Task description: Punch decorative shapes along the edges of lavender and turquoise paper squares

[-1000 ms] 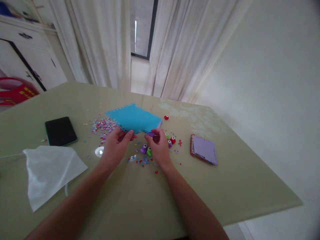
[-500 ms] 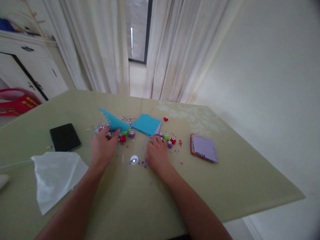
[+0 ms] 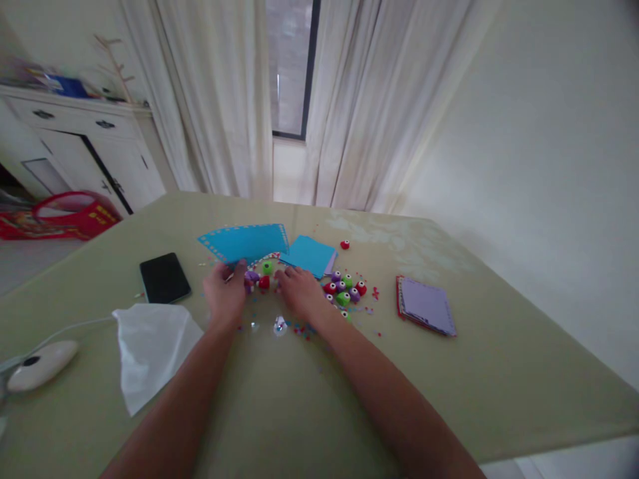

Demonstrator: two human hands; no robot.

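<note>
My left hand (image 3: 225, 291) is closed on the near edge of a blue paper sheet (image 3: 247, 243), which has rows of punched holes along its edges and is tilted up. My right hand (image 3: 299, 291) reaches in from the other side with bent fingers, nothing visible in them. Between the hands sit small rounded pieces with white eye-like dots: a green one (image 3: 267, 267), a red one (image 3: 264, 283) and a purple one (image 3: 252, 276). More such pieces (image 3: 343, 298) cluster right of my right hand. A blue paper stack (image 3: 307, 256) lies just beyond it.
Punched paper bits (image 3: 302, 330) are scattered on the table (image 3: 279, 412). A black phone (image 3: 164, 278), a white cloth-like sheet (image 3: 152, 346) and a white corded device (image 3: 42, 366) are at left. A purple-topped paper pile (image 3: 426, 305) lies at right; a single red piece (image 3: 345, 245) sits farther back.
The blue sheet has opened out and now faces me more broadly. My right hand has moved left, away from the cluster of colored pieces, closer to my left hand. The view has shifted left.
</note>
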